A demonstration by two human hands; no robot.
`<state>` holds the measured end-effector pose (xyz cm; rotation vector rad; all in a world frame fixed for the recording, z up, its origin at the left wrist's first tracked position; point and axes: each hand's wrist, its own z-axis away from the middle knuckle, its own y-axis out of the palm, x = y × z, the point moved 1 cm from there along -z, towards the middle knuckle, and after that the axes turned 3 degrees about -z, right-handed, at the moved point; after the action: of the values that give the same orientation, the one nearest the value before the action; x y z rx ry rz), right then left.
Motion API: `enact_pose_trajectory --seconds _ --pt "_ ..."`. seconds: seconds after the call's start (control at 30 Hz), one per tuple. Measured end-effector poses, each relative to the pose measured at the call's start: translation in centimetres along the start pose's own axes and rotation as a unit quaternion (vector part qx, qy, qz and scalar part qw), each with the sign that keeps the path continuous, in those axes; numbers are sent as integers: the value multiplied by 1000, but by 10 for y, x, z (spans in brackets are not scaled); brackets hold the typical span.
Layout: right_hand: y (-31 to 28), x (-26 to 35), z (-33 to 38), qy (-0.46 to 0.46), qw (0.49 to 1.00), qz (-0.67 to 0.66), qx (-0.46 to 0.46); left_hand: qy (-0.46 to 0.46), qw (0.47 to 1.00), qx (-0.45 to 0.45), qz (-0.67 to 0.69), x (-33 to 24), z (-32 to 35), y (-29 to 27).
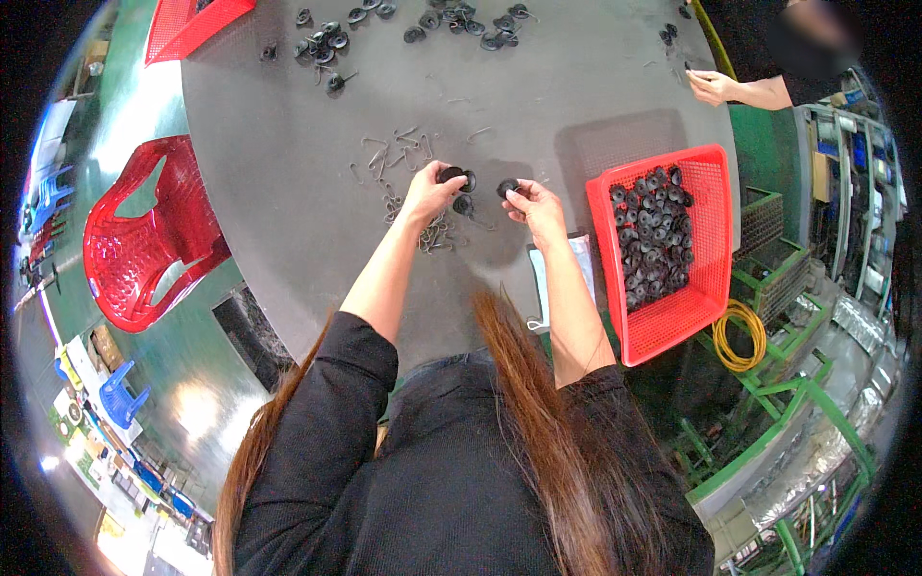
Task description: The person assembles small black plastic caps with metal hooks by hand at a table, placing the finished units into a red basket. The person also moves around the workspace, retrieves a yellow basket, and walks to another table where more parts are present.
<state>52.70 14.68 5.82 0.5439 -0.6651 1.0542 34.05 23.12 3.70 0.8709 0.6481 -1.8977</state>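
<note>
Presently, left hand [429,195]: fingers clamped on a black disc [449,175], toward the near edge of the desk [279,182]
Right hand [540,211]: fingers pinching a second disc [507,188]
Wire hooks [435,234]: loose, beside the left hand
Red basket [672,322]: many discs [655,226] inside, by the desk's right edge

Left of the red basket [709,228], round black pieces [506,187] are held, with bent wire hooks [437,236] scattered farther left.

Workshop, from where I stand: green metal frames [838,420], yellow coil [758,336], red crate [711,226] of black parts [658,230], wire hooks [437,236] on table [519,101].
</note>
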Motion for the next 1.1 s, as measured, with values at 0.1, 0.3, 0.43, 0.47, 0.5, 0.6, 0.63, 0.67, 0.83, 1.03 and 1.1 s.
enact_pose_trajectory --seconds 0.1,0.3,0.43,0.47,0.5,0.6,0.63,0.67,0.83,1.03,1.1 --pt "14 8 10 -49 996 54 58 -79 944 95 306 6 23 2" --pt "46 25 23 -270 912 301 -64 -122 889 36 440 26 34 3" --pt "43 10 17 -302 787 515 -155 -170 888 -72 422 45 32 -22" --pt "42 -5 8 -301 809 493 -112 -170 886 -83 424 47 32 -26" --pt "52 -15 8 -317 809 491 -71 -166 883 -102 427 47 39 -36" --pt "68 -50 -9 -326 795 511 3 -106 923 -163 331 23 62 -46" --pt "68 -52 -12 -270 826 495 19 -68 943 -188 265 14 67 -45" --pt "65 -53 -17 -215 890 399 48 -31 950 -212 227 0 72 -36" --pt "57 -18 14 49 884 -419 202 263 924 -175 -215 -69 99 39" --pt "-32 42 49 58 801 -556 213 367 846 -241 -303 -49 93 54" --pt "-88 69 76 -5 910 -414 -4 289 815 -136 -482 -1 78 70"
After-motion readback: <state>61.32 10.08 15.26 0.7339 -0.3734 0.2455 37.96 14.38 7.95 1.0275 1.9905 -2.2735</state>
